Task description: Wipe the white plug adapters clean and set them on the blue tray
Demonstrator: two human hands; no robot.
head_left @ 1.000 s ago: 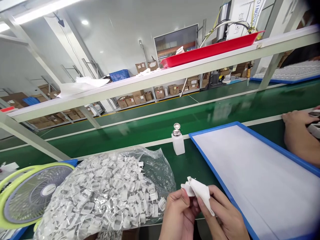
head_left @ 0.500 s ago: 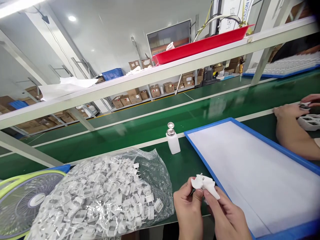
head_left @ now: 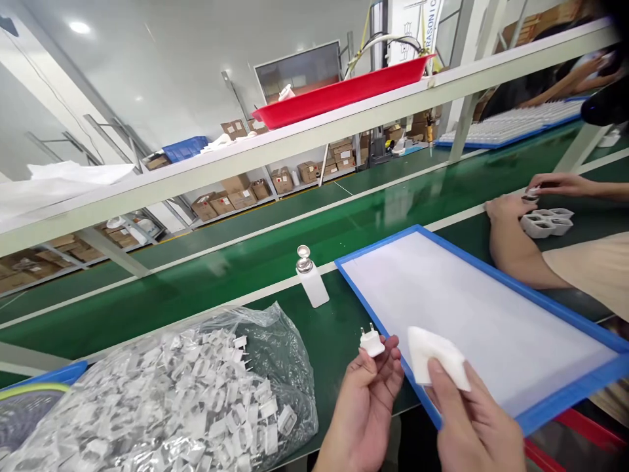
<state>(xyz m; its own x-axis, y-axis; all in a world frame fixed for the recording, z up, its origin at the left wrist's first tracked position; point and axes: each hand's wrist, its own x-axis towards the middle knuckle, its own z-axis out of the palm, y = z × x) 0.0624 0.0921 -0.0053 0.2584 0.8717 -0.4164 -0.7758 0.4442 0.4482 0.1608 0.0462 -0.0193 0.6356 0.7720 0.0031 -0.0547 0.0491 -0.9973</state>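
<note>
Between the thumb and fingers of my left hand [head_left: 366, 400] is a small white two-pin plug [head_left: 372, 342], its metal pins pointing up. My right hand [head_left: 474, 419] pinches a folded white cloth [head_left: 437, 359] over the near left part of a blue-framed tray [head_left: 491, 308] with a white surface. Plug and cloth are apart. Left of my hands, a clear plastic bag [head_left: 297, 347] lies open, holding many similar white plug pieces [head_left: 196, 387]. A white bottle with a metal pump top [head_left: 313, 285] stands behind my left hand.
At the right, a co-worker's hands [head_left: 511, 206] handle a small part beside a white compartmented holder [head_left: 548, 221]. A shelf rail [head_left: 236, 157] crosses above the bench, carrying a red tray [head_left: 344, 92]. Part of a fan [head_left: 29, 413] shows at lower left.
The white cloth has come away from the plug. My right hand has moved right with it, while my left hand keeps the plug, pins now exposed. The view has shifted right.
</note>
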